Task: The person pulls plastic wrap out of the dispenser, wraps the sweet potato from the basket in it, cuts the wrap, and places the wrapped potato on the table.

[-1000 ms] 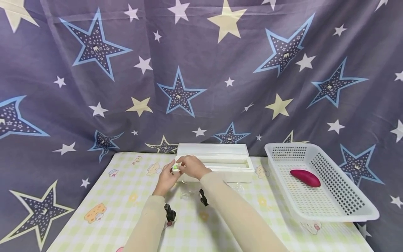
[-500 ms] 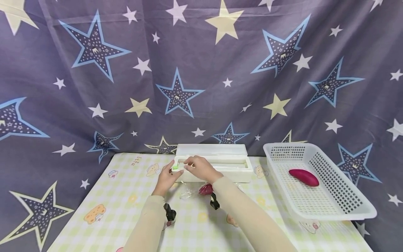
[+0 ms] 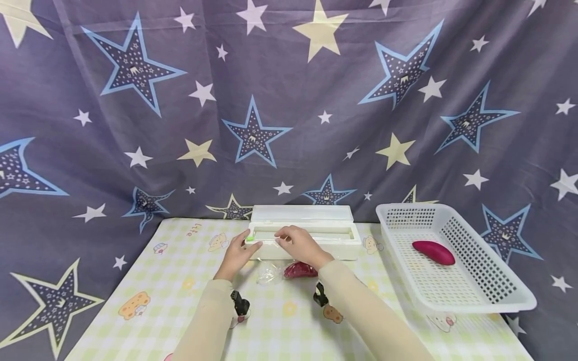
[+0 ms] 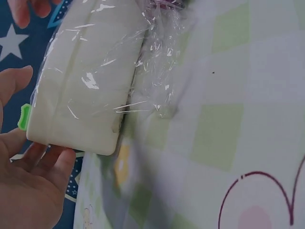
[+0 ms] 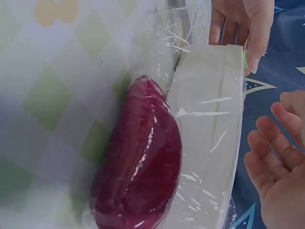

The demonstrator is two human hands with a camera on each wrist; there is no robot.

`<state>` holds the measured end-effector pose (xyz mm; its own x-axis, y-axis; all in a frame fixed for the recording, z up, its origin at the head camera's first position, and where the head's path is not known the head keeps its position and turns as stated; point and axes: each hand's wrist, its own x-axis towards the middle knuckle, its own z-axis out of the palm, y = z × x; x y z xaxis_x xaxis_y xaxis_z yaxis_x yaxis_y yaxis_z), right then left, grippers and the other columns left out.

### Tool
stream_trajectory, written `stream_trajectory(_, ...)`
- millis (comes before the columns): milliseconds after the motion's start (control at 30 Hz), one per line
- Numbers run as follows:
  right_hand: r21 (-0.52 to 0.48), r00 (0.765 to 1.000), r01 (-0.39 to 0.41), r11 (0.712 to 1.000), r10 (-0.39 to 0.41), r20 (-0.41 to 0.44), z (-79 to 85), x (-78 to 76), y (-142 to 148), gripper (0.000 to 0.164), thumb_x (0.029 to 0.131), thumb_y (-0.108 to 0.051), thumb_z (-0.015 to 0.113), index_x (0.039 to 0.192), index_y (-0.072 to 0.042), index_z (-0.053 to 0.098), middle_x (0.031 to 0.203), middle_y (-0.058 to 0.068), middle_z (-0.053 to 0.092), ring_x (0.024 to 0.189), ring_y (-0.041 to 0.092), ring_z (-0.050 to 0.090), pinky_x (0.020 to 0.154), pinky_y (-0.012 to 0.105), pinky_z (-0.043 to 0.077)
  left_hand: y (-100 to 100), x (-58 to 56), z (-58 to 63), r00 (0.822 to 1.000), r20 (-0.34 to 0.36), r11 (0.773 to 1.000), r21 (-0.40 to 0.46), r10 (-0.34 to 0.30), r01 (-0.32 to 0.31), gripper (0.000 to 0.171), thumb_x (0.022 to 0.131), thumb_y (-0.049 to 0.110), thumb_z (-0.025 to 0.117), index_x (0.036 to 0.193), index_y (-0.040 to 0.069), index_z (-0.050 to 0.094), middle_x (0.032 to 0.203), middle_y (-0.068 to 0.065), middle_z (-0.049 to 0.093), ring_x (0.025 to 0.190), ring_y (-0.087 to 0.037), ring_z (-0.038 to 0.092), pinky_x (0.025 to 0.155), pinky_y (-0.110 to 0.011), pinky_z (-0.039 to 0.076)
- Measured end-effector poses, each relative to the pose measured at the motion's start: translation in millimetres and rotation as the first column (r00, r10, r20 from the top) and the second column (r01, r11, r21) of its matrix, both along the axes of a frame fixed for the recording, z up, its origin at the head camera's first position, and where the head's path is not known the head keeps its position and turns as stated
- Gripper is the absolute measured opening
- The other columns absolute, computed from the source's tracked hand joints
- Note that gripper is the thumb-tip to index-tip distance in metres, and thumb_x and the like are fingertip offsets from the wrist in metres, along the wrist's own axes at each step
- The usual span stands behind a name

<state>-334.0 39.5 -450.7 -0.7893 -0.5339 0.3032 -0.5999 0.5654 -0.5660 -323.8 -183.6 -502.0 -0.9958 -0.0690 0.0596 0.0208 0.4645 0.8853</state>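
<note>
A white cling film dispenser (image 3: pixel 311 251) stands near the back of the table, its lid (image 3: pixel 301 213) raised and a green slide cutter (image 4: pixel 24 117) at its left end. My left hand (image 3: pixel 236 254) holds that end, fingers against the end wall and thumb by the cutter. Over the box's front edge, my right hand (image 3: pixel 303 245) has loosely bent fingers, with nothing visible between them in the right wrist view. Clear film drapes down the box front to a magenta, sweet-potato-shaped piece (image 5: pixel 138 157) under film on the table. Crumpled film (image 4: pixel 159 62) lies left of it.
On the right, a white perforated plastic basket (image 3: pixel 469 301) holds another magenta piece (image 3: pixel 433 252) of like shape. A green-checked tablecloth (image 3: pixel 149 281) covers the table, and a starry curtain (image 3: pixel 289 110) hangs directly behind.
My right hand has moved right along the dispenser from the green cutter, uncovering the film-covered magenta piece. My left hand has stayed at the left end.
</note>
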Motion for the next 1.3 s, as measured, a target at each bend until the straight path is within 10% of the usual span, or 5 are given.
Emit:
stream_trajectory(433, -0.047, 0.999, 0.001, 0.999, -0.002, -0.038, -8.3, 11.1, 26, 0.021, 0.100, -0.017, 0.062, 0.116, -0.007, 0.070, 0.117, 0.006, 0.067, 0.100, 0.022, 0.064, 0.089, 0.035, 0.053, 3, 13.5, 6.4, 0.990, -0.138, 1.000, 0.021, 0.013, -0.011, 0.057, 0.093, 0.021, 0.072, 0.144, 0.006, 0.051, 0.150, -0.018, 0.038, 0.137, -0.038, 0.039, 0.112, -0.048, 0.036)
stream_trajectory(700, -0.063, 0.998, 0.062, 0.996, -0.063, -0.019, -13.3, 18.6, 48, 0.021, 0.099, -0.020, 0.064, 0.116, -0.008, 0.070, 0.114, 0.003, 0.067, 0.102, 0.023, 0.063, 0.088, 0.039, 0.052, 11, 24.0, 13.1, 0.950, -0.313, 0.999, -0.048, 0.008, -0.024, 0.048, 0.090, 0.013, 0.074, 0.136, 0.008, 0.059, 0.142, -0.014, 0.048, 0.130, -0.032, 0.047, 0.109, -0.049, 0.039)
stream_trajectory(1300, -0.078, 0.994, 0.103, 0.992, -0.100, 0.045, -31.8, 32.0, 84, 0.023, 0.096, -0.014, 0.067, 0.117, -0.007, 0.069, 0.110, 0.003, 0.067, 0.099, 0.023, 0.062, 0.087, 0.041, 0.053, 37, 41.3, 20.4, 0.899, -0.389, 0.976, -0.158, -0.200, 0.149, 0.041, 0.087, 0.010, 0.077, 0.127, 0.012, 0.066, 0.124, -0.007, 0.061, 0.117, -0.029, 0.058, 0.100, -0.047, 0.048)
